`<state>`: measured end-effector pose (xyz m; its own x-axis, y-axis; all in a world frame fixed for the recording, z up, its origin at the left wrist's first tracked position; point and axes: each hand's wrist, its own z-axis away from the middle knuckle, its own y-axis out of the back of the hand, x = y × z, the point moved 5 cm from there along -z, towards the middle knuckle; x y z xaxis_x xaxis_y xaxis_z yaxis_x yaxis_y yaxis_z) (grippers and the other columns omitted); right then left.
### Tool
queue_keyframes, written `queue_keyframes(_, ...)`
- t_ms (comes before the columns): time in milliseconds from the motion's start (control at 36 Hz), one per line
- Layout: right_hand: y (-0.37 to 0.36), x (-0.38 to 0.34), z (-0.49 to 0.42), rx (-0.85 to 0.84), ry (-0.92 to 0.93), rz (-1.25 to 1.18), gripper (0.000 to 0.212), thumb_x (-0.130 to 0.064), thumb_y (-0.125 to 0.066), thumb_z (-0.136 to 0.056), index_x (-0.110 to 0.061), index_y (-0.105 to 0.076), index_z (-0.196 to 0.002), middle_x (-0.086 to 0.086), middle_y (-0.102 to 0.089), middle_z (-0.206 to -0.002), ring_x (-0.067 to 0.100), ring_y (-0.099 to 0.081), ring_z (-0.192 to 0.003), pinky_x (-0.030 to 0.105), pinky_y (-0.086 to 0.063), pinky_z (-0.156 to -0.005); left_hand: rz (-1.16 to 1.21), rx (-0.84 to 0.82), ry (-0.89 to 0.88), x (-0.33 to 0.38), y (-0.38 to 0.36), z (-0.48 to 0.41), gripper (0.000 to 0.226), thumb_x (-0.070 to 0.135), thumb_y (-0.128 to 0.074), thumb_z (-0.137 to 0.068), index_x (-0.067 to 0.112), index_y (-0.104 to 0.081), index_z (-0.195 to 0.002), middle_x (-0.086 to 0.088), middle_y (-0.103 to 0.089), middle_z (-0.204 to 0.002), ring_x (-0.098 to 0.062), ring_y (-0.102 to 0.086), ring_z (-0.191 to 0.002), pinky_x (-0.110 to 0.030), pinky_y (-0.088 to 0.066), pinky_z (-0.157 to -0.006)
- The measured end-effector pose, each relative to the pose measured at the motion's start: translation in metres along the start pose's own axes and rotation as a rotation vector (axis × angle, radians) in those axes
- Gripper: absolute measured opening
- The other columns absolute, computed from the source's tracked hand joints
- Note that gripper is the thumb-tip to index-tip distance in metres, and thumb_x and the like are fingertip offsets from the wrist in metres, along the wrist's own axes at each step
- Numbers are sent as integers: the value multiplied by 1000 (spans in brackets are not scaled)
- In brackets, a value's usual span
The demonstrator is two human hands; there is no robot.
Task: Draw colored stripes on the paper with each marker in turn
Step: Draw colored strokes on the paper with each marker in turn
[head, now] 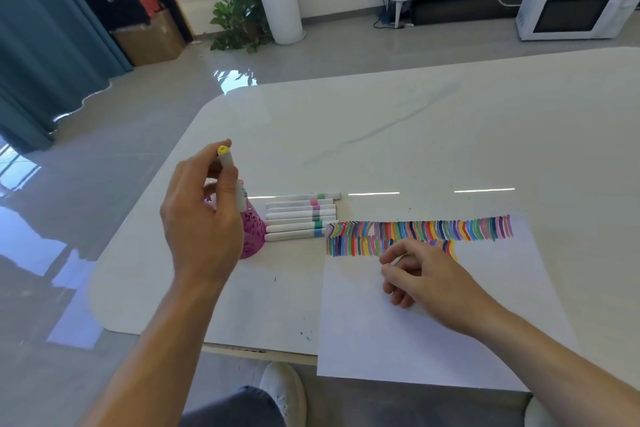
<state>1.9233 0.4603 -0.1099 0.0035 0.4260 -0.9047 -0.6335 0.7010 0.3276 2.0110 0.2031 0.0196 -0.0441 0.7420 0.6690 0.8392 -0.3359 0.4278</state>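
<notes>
Left hand (201, 218) grips a yellow-ended marker (231, 177) upright, just above the pink holder (254, 232). Loose markers (301, 220) lie in a row to its right. Right hand (419, 274) rests curled on the paper (381, 333), pinching a small white piece (398, 258). Colored stripes (419, 230) run just beyond its fingers.

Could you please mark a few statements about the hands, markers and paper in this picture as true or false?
The left hand holds a yellow-ended marker. True.
The right hand hovers clear of the paper. False: it rests on the paper.
The right hand pinches a small white piece. True.
The spare markers stand in the pink holder. False: they lie on the table beside it.
The lower stripe row is shorter than the upper stripe row. True.
</notes>
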Motion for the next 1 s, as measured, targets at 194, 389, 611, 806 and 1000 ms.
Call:
queue_keyframes(194,0,0,0,2,4,21,3,-20,-62,-101,-21,-64,-102,0,-76,-78,15,-72,-68,24,-59,-63,-57,-22,21,-9,4,-1,26,29,-53,-103,26,-62,-127,8,-63,-109,-8,-61,-96,-12,-50,-76)
queue_keyframes(389,-1,0,0,-1,1,26,3,-21,-62,-101,-23,-64,-102,0,-76,-80,13,-72,-68,22,-57,-63,-176,-118,87,-19,1,1,30,23,-60,-98,31,-55,-126,2,-66,-109,-16,-64,-96,-11,-43,-69)
queue_keyframes(611,-1,-1,0,-5,1,35,3,-21,-61,-101,-23,-63,-102,1,-76,-80,12,-72,-68,22,-57,-63,-272,-166,116,-26,-4,3,14,21,-67,-94,22,-68,-108,8,-63,-106,-10,-63,-89,-21,-49,-77)
queue_keyframes(806,-1,-1,0,-5,-3,43,3,-21,-62,-101,-23,-64,-102,1,-75,-80,12,-72,-68,22,-56,-63,-327,-195,118,-32,-8,4,13,22,-69,-94,19,-72,-106,5,-67,-105,-11,-63,-88,-28,-54,-82)
queue_keyframes(1000,-1,0,-1,-5,-3,45,3,-22,-62,-101,-23,-64,-102,0,-75,-80,12,-72,-68,21,-55,-62,-353,-245,131,-35,-13,7,22,16,-67,-93,22,-70,-113,6,-67,-111,-15,-61,-101,-44,-55,-94)
